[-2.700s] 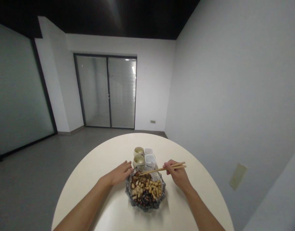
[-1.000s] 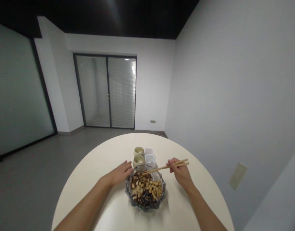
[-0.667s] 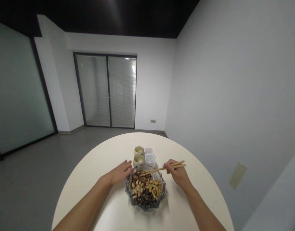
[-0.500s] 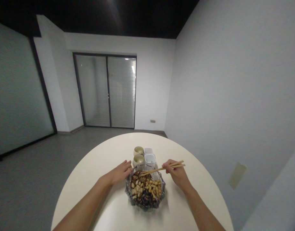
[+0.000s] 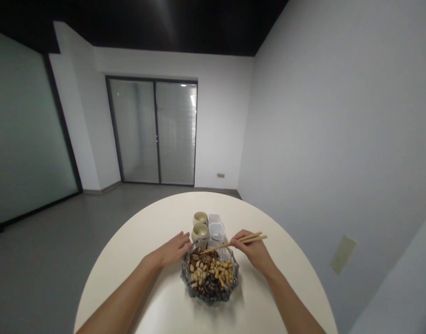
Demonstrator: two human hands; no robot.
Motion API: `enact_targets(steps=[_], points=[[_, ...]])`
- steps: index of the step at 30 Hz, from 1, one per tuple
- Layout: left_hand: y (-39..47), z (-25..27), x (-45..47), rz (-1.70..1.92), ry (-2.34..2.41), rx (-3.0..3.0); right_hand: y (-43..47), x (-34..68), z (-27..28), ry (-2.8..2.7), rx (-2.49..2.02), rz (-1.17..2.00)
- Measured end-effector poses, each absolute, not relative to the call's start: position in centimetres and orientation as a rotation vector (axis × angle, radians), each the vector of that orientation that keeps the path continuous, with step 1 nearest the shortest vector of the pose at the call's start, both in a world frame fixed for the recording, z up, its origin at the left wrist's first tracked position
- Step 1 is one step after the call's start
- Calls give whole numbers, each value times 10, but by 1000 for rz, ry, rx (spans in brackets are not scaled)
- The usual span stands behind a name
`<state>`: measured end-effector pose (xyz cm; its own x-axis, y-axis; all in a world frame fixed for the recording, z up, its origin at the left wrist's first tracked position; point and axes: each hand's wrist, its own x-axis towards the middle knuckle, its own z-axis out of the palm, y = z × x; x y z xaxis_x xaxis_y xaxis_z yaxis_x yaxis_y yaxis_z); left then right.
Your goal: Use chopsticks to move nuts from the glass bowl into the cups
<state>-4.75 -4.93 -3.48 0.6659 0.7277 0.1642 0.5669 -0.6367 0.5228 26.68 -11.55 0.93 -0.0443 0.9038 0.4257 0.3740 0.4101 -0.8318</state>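
A cut-glass bowl (image 5: 227, 294) holds several kinds of nuts and seeds in separate heaps: thin brown ones (image 5: 198, 256) at the back left, pale shelled-looking ones (image 5: 198, 271) at left, yellowish ones (image 5: 222, 270) at right, dark ones (image 5: 211, 287) in front. My right hand (image 5: 252, 250), right of the bowl, grips a pair of wooden chopsticks (image 5: 220, 247). Their tips reach into the brown heap; whether they pinch a piece is too small to tell. With fingers stretched out, my left hand (image 5: 176, 248) lies at the bowl's left rim, its fingertips against or very near the glass.
Behind the bowl stand two greenish cups (image 5: 200, 231) and two white square containers (image 5: 217, 231), close together. Everything rests on a round white table (image 5: 157, 301). A wall (image 5: 320, 139) rises to the right, and glass doors (image 5: 174, 134) are across the room.
My right hand has shifted slightly left with the chopsticks, and their tips have moved a little further left within the brown heap. My left hand and the bowl have stayed put.
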Motion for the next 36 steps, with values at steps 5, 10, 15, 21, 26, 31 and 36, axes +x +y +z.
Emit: enact_targets(steps=[5, 10, 15, 21, 26, 31, 36], points=[[-54, -29, -47, 507, 1021, 2436, -116, 266, 8, -1591, -1142, 645], [-55, -27, -46, 519, 1001, 2436, -113, 264, 4, -1526, -1093, 676], [-55, -28, -45, 522, 1021, 2422, -109, 262, -2, -1465, -1059, 737], [-57, -25, -46, 492, 1028, 2419, -109, 261, -1, -1445, -1051, 698], [-58, -22, -47, 498, 1023, 2416, -111, 261, 2, -1479, -1025, 659], [-58, -22, -46, 483, 1041, 2428, -114, 260, 4, -1531, -958, 660], [-58, -21, -45, 526, 1024, 2426, -121, 255, 9, -1636, -918, 639]])
